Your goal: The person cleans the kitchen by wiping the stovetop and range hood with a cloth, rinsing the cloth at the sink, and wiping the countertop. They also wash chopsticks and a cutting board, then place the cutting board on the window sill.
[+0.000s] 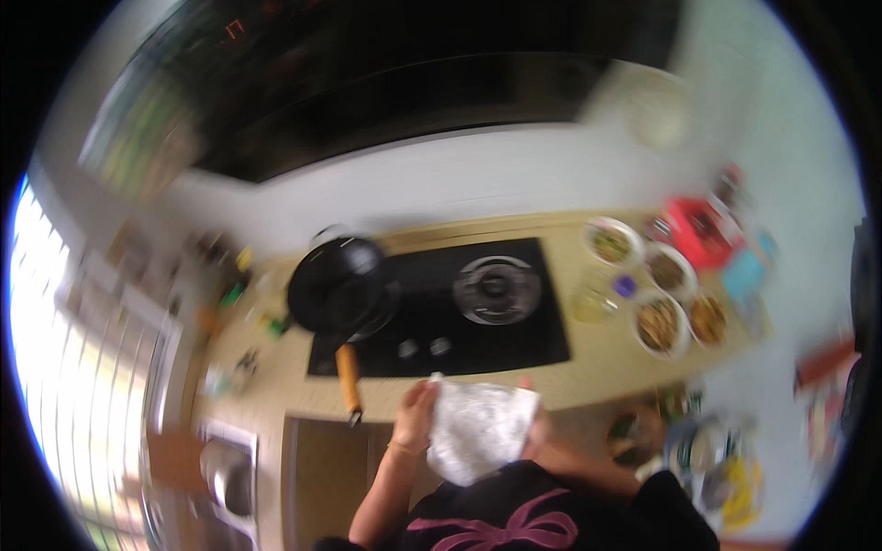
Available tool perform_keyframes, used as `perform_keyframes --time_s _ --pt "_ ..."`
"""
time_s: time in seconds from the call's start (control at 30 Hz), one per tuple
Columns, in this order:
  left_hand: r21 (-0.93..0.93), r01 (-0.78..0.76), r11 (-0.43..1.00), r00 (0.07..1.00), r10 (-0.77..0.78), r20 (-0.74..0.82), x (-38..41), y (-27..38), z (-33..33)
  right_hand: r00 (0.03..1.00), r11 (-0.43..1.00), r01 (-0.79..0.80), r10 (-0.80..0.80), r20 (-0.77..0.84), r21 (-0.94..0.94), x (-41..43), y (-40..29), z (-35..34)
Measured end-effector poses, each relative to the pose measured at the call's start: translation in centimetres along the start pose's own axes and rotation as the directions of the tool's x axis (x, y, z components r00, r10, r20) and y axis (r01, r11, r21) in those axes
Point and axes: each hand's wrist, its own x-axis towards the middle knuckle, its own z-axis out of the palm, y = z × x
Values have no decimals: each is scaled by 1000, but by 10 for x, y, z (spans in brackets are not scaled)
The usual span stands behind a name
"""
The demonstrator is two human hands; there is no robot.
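A white sheet (479,430), paper towel or cloth, is spread between my hands in front of the counter's front edge. My left hand (414,417) grips its left side, with the fingers at the upper corner. On its right side is my right hand (536,427), partly hidden behind the sheet. Just beyond lies a black two-burner gas hob (441,310). A black wok (337,286) rests over the left burner, its wooden handle (348,379) pointing towards me. Nothing stands on the right burner (497,289). The picture is blurred.
Right of the hob are several bowls of food (658,324), a glass jar or bottle (591,296), a purple cap (625,286) and a red container (699,231). A sink (231,475) lies at lower left. The dark range hood (413,82) overhangs the hob.
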Motion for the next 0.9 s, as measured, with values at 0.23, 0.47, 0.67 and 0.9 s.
perform_keyframes --time_s 0.23,0.47,0.67,0.9 --pt "-340 182 923 920 -282 -273 -104 -44 -106 846 763 -468 243 -474 -445 -9 -1 -58" --pt "-349 -393 851 568 -73 -820 -253 -55 -230 693 479 -710 347 -632 -516 31 55 -74" --pt "57 -531 845 295 247 -923 -325 47 -329 600 423 -777 269 -753 -467 22 79 -108" --pt "228 -652 724 273 504 -820 -365 266 -495 545 448 -772 99 -833 -452 38 123 -190"
